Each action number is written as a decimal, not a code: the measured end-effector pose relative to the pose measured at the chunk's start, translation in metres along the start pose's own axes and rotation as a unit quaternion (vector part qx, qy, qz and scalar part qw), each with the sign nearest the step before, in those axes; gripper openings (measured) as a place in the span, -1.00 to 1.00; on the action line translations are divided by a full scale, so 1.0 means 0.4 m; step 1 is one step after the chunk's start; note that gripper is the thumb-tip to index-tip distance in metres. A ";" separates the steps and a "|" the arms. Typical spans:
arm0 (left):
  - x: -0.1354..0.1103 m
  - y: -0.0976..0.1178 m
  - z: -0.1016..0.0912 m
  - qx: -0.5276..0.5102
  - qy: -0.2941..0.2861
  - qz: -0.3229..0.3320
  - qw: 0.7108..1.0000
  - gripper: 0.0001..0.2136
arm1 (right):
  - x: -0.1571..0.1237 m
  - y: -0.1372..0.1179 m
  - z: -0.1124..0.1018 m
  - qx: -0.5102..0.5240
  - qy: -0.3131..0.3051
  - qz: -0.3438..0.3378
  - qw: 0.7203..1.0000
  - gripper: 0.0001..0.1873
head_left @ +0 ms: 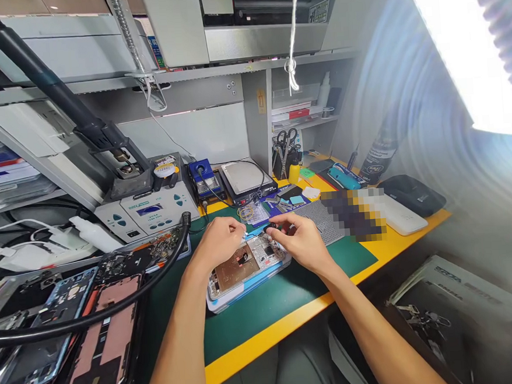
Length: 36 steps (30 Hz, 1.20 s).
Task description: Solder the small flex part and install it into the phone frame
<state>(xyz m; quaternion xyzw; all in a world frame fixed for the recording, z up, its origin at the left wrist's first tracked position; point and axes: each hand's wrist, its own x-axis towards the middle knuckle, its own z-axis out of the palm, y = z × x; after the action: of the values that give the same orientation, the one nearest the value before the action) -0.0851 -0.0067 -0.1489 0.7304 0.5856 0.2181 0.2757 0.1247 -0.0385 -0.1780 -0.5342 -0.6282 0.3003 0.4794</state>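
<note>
An opened smartphone (243, 266) with its back off lies on a light blue pad (228, 302) on the green mat (281, 298). My left hand (218, 241) rests at the phone's upper edge, fingers curled and pinched on a small thin tool I cannot make out. My right hand (301, 241) hovers over the phone's top right corner, fingertips pinched on a small dark part (271, 228).
Several dismantled phones (86, 332) lie at the left under a black hose (114, 301). A soldering station (147, 211), a hot plate (246, 181), scissors in a holder (286, 149) and a spray can (378, 157) stand behind. A white box (398, 214) sits right.
</note>
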 end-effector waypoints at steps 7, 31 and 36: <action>0.003 -0.014 0.008 -0.025 0.017 -0.012 0.999 -0.70 | 0.002 0.009 -0.014 0.008 0.014 0.002 1.000 -0.71; 0.004 -0.006 0.004 -0.020 -0.005 -0.076 0.997 -0.72 | 0.014 -0.043 0.027 0.030 -0.028 -0.006 0.999 -0.76; 0.002 -0.002 0.001 -0.010 -0.016 -0.088 0.996 -0.72 | 0.017 -0.041 0.036 0.031 -0.024 -0.010 0.999 -0.74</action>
<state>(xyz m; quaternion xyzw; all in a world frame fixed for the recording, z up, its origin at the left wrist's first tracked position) -0.0854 -0.0060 -0.1497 0.6769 0.6405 0.1874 0.3106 0.1054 -0.0340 -0.1667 -0.5057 -0.6351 0.3277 0.4832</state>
